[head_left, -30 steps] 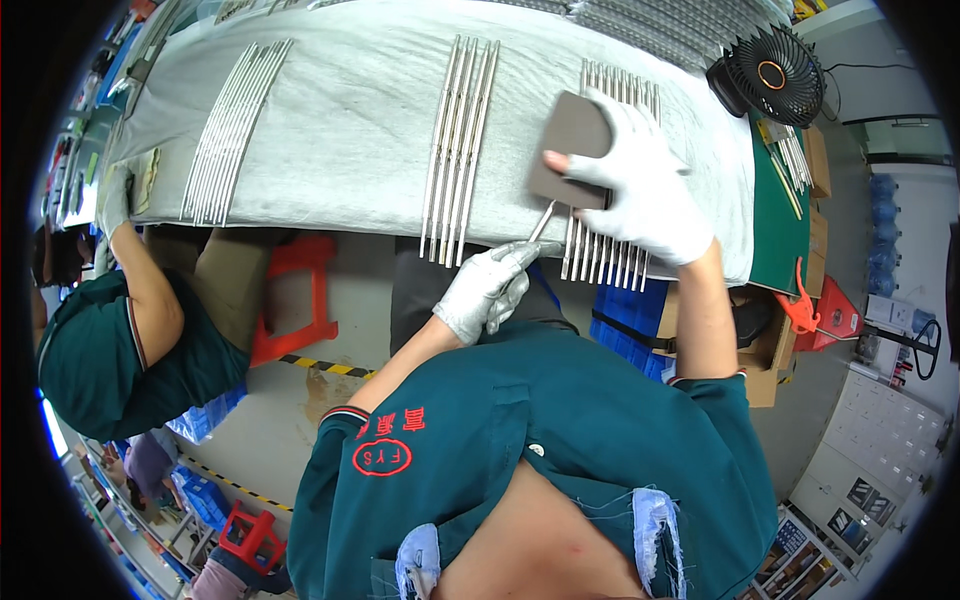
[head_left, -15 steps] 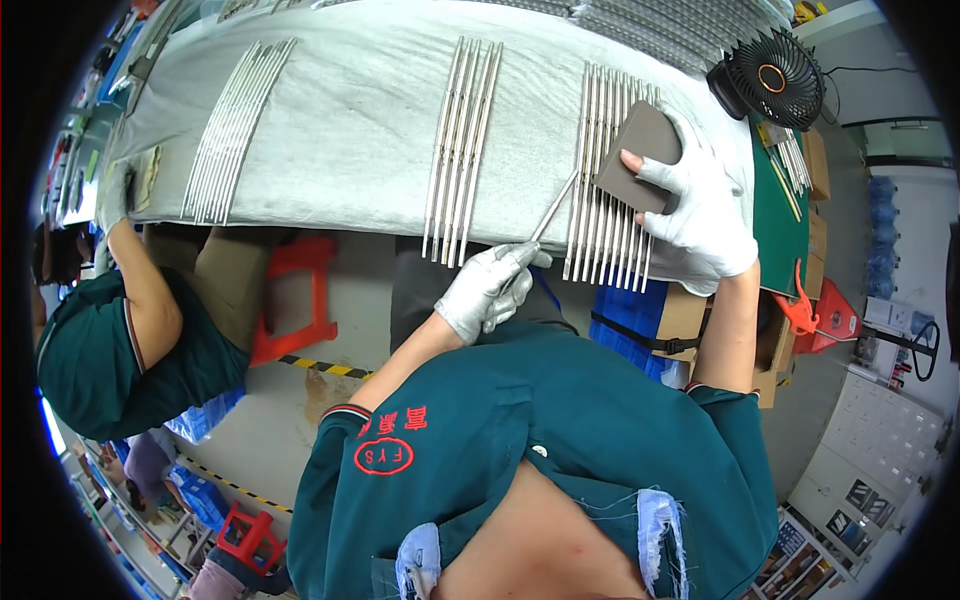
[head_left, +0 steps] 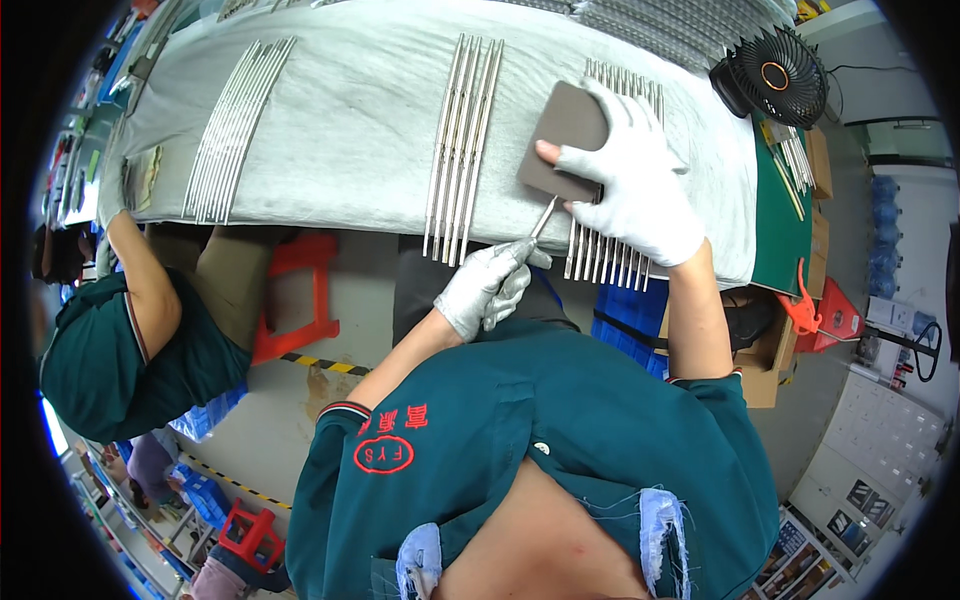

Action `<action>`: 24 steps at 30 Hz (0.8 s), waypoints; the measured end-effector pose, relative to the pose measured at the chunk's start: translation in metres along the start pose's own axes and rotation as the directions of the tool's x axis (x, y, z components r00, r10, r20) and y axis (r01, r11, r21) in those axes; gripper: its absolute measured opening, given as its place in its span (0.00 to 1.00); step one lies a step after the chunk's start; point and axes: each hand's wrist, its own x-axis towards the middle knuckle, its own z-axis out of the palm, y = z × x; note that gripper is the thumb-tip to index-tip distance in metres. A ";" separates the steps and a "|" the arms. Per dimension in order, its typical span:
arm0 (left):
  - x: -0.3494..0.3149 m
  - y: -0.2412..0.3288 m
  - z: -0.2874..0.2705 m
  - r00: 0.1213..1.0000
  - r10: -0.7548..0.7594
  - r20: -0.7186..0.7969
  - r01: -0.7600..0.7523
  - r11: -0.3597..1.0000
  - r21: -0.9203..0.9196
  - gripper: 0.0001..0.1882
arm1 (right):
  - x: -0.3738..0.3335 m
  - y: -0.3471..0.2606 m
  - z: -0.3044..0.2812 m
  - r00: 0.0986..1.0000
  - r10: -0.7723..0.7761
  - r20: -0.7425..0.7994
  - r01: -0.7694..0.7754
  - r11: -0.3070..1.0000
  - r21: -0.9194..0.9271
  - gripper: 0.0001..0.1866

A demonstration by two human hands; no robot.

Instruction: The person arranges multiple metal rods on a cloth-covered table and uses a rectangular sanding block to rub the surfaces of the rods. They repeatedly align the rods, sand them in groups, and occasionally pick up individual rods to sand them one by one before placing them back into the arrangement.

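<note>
My gloved left hand (head_left: 490,287) is closed round the near end of a thin metal rod (head_left: 543,217) at the table's front edge. The rod slants up to the right, and its far part is hidden beneath a flat, grey-brown rectangular pad (head_left: 568,130). My gloved right hand (head_left: 640,180) grips this pad from the right, with the thumb on its upper face. Under and beyond the right hand lies a row of metal rods (head_left: 612,262), partly covered by it. Left of the pad a smaller group of rods (head_left: 465,150) lies side by side.
A pale cloth (head_left: 345,140) covers the table. Another row of rods (head_left: 240,130) lies farther left, near a seated co-worker (head_left: 150,330). At the right back stands a black fan (head_left: 772,78). A red stool (head_left: 300,300) is under the table's front edge.
My right hand has moved left with the pad, off the right-hand row of rods and over the held rod. My left hand has stayed nearly in place.
</note>
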 end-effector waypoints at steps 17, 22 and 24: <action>0.003 -0.003 -0.004 0.999 0.022 -0.036 -0.024 0.999 -0.043 0.19 | -0.010 0.014 -0.003 1.000 -0.019 -0.003 0.019 0.996 0.081 0.35; 0.003 -0.003 -0.006 0.999 0.036 0.001 -0.035 0.996 -0.088 0.20 | -0.014 0.022 -0.005 1.000 -0.017 -0.022 0.019 0.997 0.072 0.35; 0.007 -0.006 -0.009 0.998 0.049 0.033 -0.044 0.989 -0.142 0.21 | -0.003 0.007 -0.001 1.000 -0.013 -0.026 0.013 1.000 -0.008 0.34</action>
